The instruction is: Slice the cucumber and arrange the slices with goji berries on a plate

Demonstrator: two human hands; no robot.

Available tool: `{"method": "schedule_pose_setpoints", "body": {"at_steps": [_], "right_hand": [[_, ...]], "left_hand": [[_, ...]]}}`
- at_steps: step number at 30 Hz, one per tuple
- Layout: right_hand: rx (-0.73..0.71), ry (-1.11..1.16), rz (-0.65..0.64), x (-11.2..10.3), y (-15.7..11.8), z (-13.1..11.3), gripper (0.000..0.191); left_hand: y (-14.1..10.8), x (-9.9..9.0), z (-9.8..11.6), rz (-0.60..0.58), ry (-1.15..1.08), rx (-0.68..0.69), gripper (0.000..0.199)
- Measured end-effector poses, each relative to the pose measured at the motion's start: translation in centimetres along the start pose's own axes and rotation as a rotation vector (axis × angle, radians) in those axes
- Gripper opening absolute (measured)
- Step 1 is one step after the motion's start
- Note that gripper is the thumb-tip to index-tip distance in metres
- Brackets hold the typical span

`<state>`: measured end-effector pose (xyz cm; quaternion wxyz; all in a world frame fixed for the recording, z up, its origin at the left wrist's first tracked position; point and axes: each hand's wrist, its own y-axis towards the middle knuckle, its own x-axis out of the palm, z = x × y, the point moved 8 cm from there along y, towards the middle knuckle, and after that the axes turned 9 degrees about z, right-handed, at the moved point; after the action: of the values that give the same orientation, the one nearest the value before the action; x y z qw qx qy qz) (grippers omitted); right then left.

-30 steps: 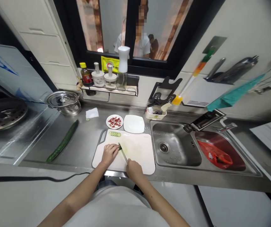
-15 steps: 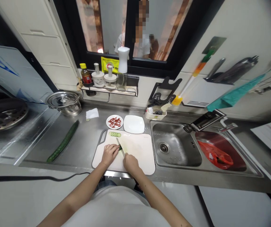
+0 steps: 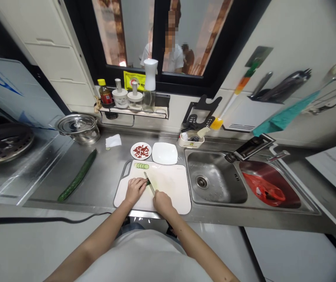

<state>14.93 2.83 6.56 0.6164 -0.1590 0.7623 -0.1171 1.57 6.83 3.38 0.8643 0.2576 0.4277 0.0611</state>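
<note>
My right hand (image 3: 162, 203) is closed round the handle of a knife (image 3: 150, 184), its blade slanting up and left over the white cutting board (image 3: 170, 188). Under the curled fingers of my left hand (image 3: 136, 189) is a short piece of cucumber (image 3: 148, 181), mostly hidden, with the blade right against its side. Several round cucumber slices (image 3: 142, 166) lie in a row at the board's upper left. Behind the board stand a plate of chopped red pieces (image 3: 141, 150) and a white square plate (image 3: 164, 153).
A whole cucumber (image 3: 78, 176) lies on the steel counter to the left, near a lidded pot (image 3: 78, 127). To the right is a double sink (image 3: 217, 178), with a red plastic bag (image 3: 264, 190) in its far basin. Seasoning jars (image 3: 121, 98) stand on a wall shelf.
Both hands and the knife keep almost the same pose over the board. The whole view has shifted slightly; no object has visibly been moved.
</note>
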Motion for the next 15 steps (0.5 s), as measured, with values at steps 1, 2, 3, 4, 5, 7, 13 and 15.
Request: {"method": "schedule_pose_setpoints", "body": {"at_steps": [1,2,3,4,5,7,13,15], "right_hand": [[-0.002,0.0,0.003,0.1,-0.3,0.2,0.031],[-0.002,-0.001,0.007,0.1,-0.7,0.3,0.03],[-0.001,-0.001,0.01,0.1,-1.0,0.5,0.03],[0.002,-0.002,0.011,0.1,-1.3,0.6,0.03],[0.005,-0.003,0.008,0.2,-1.6,0.8,0.03],[0.009,-0.008,-0.003,0.2,-2.1,1.0,0.03],[0.027,-0.023,-0.016,0.5,-3.0,1.5,0.03],[0.023,-0.023,-0.018,0.6,-3.2,1.7,0.029]], "left_hand": [[0.0,0.0,0.0,0.001,0.001,0.0,0.026],[0.0,0.0,0.0,0.0,0.002,0.0,0.026],[0.0,0.0,0.0,-0.004,0.002,0.002,0.026],[-0.1,0.0,0.0,-0.005,0.001,0.003,0.026],[-0.1,0.0,0.0,-0.004,0.001,0.003,0.026],[-0.1,0.0,-0.1,0.003,0.0,-0.002,0.025],[-0.1,0.0,-0.1,0.009,-0.01,-0.014,0.024],[-0.1,0.0,-0.2,0.009,-0.018,-0.026,0.024]]}}
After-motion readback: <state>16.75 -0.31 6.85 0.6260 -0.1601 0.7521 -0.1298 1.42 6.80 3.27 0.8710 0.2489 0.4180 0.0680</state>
